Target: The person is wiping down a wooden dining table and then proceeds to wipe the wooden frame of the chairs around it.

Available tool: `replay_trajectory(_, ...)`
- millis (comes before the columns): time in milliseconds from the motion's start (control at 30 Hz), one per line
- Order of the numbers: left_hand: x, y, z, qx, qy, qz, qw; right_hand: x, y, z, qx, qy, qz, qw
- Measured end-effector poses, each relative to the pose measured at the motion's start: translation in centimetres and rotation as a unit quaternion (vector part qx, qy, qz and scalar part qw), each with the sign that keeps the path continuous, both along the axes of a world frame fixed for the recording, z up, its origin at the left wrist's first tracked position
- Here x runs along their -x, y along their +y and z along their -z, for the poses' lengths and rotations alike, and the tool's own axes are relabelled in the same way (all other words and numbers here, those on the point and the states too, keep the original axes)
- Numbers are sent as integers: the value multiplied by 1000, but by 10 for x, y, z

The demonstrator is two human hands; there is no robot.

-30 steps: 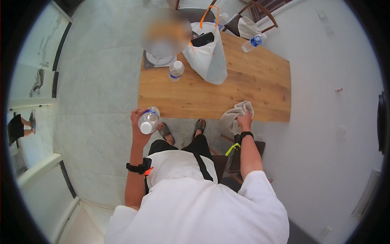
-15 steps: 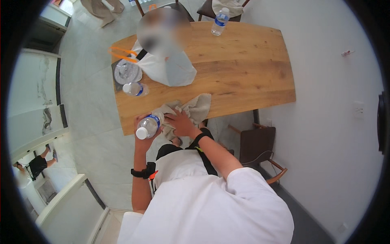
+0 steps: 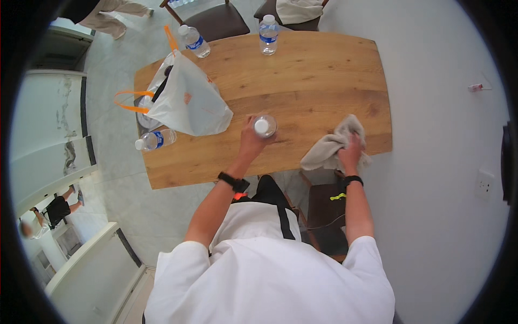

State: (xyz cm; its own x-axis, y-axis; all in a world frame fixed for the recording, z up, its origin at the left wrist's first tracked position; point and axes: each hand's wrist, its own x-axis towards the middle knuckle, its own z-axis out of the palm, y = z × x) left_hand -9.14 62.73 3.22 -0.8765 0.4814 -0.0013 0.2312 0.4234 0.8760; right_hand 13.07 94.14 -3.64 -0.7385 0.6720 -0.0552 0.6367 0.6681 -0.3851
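A clear plastic water bottle with a white cap stands upright over the table's near middle, and my left hand is closed round its left side. Whether its base rests on the wood is hidden from above. Over at the near right corner, my right hand is closed on a bunched beige cloth, which lies against the wooden table. To the left of the bottle sits a white plastic bag with orange handles, its side facing my left hand.
One water bottle leans or lies by the bag at the left edge. Two more stand at the far side, a bottle and another bottle. Chairs surround the table, one chair near my right. A person's legs show far left.
My left hand has carried the bottle rightward and farther over the table. My right hand has drawn the cloth to the right corner. My view has shifted too.
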Motion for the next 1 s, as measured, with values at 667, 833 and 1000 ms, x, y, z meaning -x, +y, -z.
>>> replay_trajectory(667, 52, 81, 45, -16, -19, 28, 999, 73, -172, -52, -25, -235, -126, 963)
replay_trajectory(833, 48, 64, 43, -50, -56, 15, 997, 62, -247, -62, 5, -188, -287, 939)
replay_trajectory(1000, 40, 20, 50, -35, 48, 2, 998, 59, -210, -47, 28, -134, -290, 947)
